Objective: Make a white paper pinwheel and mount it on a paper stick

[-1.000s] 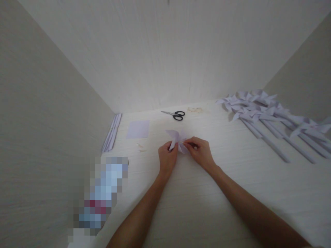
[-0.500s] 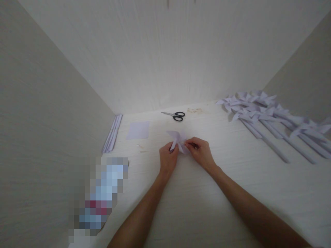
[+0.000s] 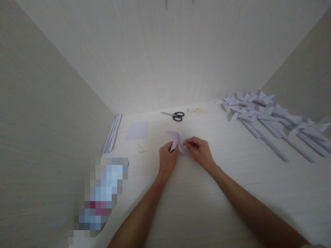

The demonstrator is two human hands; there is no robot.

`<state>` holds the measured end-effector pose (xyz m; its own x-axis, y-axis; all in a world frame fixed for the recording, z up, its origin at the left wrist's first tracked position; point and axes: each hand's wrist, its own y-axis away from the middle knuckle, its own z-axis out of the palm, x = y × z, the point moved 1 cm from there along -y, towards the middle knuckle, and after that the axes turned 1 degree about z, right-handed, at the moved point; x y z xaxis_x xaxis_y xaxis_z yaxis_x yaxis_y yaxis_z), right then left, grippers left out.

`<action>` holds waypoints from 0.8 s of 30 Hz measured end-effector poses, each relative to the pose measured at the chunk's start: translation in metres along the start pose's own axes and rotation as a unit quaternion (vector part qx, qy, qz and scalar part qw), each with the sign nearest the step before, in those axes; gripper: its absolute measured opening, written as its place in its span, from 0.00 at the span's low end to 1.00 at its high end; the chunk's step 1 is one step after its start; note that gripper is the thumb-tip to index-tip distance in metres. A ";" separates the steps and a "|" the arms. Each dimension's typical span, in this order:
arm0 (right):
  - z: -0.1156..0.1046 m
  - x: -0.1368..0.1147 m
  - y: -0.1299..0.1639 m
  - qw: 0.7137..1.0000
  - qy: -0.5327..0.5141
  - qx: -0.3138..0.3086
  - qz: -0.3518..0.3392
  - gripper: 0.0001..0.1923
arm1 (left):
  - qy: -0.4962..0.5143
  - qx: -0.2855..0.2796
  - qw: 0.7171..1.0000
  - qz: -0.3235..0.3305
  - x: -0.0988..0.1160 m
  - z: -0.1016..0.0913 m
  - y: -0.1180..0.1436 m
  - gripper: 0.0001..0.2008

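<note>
At the middle of the table (image 3: 196,206), your left hand (image 3: 168,159) and right hand (image 3: 199,151) pinch a lilac paper pinwheel (image 3: 175,137); no writing is readable.

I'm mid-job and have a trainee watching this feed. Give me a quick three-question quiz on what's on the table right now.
1. True or false: both hands grip the folded paper pinwheel head.
2. Which thing lies nearest the back wall, straight beyond the hands? A) scissors B) flat paper square C) stack of paper strips
3. Fill in: the finished pinwheels lie in a pile on the person's ____ side.

Key
1. True: the left hand and right hand pinch it from either side.
2. A: the scissors lie beyond the hands; the flat paper square and the stack of paper strips are off to the left.
3. Right: the finished pinwheels lie there.
</note>
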<state>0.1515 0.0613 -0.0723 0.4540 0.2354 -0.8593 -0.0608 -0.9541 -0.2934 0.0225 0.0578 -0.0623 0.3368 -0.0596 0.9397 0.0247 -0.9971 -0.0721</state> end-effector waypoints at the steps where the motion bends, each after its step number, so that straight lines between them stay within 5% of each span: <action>1: 0.000 0.000 0.000 1.000 -0.001 0.000 0.001 0.05 | -0.002 -0.001 1.000 0.000 0.000 0.000 0.000 0.08; 24: -0.001 -0.002 0.001 1.000 0.023 0.000 -0.015 0.05 | -0.020 0.010 1.000 -0.007 0.001 -0.001 0.001 0.09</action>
<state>0.1511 0.0596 -0.0705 0.4967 0.2551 -0.8296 -0.0464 -0.9467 -0.3188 0.0222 0.0568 -0.0616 0.3732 -0.0443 0.9267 0.0475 -0.9966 -0.0667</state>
